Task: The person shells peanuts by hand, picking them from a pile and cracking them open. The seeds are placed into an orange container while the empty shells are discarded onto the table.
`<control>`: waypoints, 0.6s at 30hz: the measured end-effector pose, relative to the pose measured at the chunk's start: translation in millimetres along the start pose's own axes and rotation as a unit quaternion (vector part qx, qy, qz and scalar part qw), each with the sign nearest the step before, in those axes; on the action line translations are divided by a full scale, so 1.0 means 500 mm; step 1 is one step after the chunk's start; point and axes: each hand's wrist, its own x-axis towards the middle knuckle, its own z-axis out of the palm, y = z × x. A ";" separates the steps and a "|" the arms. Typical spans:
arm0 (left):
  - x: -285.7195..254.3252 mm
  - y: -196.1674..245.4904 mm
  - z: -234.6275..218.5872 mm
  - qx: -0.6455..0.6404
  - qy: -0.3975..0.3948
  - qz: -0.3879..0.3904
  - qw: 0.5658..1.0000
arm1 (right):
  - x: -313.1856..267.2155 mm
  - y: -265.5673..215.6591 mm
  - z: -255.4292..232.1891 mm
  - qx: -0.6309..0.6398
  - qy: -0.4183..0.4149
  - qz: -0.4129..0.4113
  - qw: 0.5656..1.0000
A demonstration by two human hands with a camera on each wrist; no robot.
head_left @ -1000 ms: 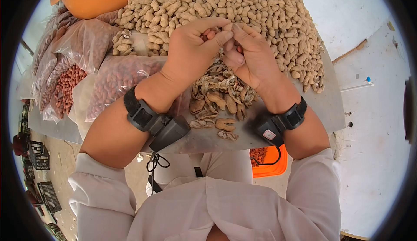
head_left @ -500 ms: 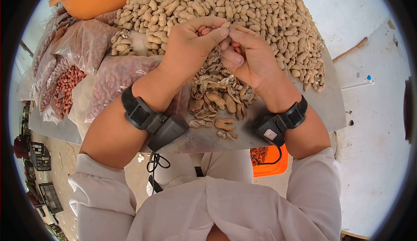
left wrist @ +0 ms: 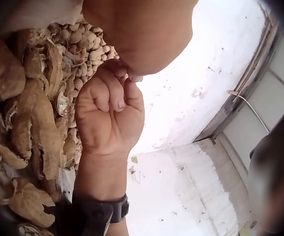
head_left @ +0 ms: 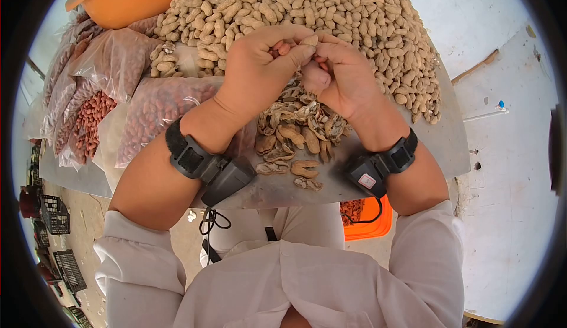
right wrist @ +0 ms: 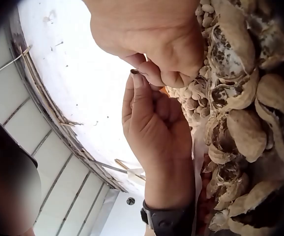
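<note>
Above the pile of shelled husks [head_left: 290, 134], both hands meet at the fingertips. The left hand [head_left: 257, 71] pinches a peanut pod [head_left: 309, 41] between thumb and forefinger, with red kernels [head_left: 283, 49] in its curled fingers. Against the pod's right side is the right hand [head_left: 353, 83], its fingers curled round a few red kernels [head_left: 321, 63]. In the right wrist view a broken end of the pod [right wrist: 134, 72] shows at the tips of the left hand [right wrist: 156, 123]; the right hand [right wrist: 151, 32] is beside it. The left wrist view hides the pod.
A large heap of unshelled peanuts [head_left: 354, 9] covers the back of the grey table [head_left: 452, 127]. Clear bags of red kernels [head_left: 156, 115] lie at the left, below an orange basin [head_left: 133, 0]. An orange container [head_left: 369, 229] with reddish bits is below the table's front edge.
The pod between the fingertips shows more fully than before. The right thumb has drawn down a little from the left fingertips; both forearms have hardly moved.
</note>
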 end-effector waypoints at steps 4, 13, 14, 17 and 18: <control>-0.003 0.019 -0.004 -0.185 -0.018 -0.164 0.969 | 0.010 -0.047 -0.021 -0.049 0.079 -0.077 0.993; 0.002 0.017 -0.007 -0.322 -0.082 -0.375 0.865 | 0.015 -0.122 -0.109 -0.477 0.202 -0.116 0.847; 0.003 0.017 -0.007 -0.317 -0.090 -0.384 0.863 | 0.018 -0.118 -0.115 -0.553 0.176 -0.143 0.801; 0.003 0.019 -0.013 -0.318 -0.124 -0.388 0.856 | 0.029 -0.103 -0.120 -0.731 0.128 -0.173 0.648; 0.003 0.022 -0.013 -0.315 -0.128 -0.387 0.857 | 0.023 -0.102 -0.103 -0.770 0.136 -0.152 0.604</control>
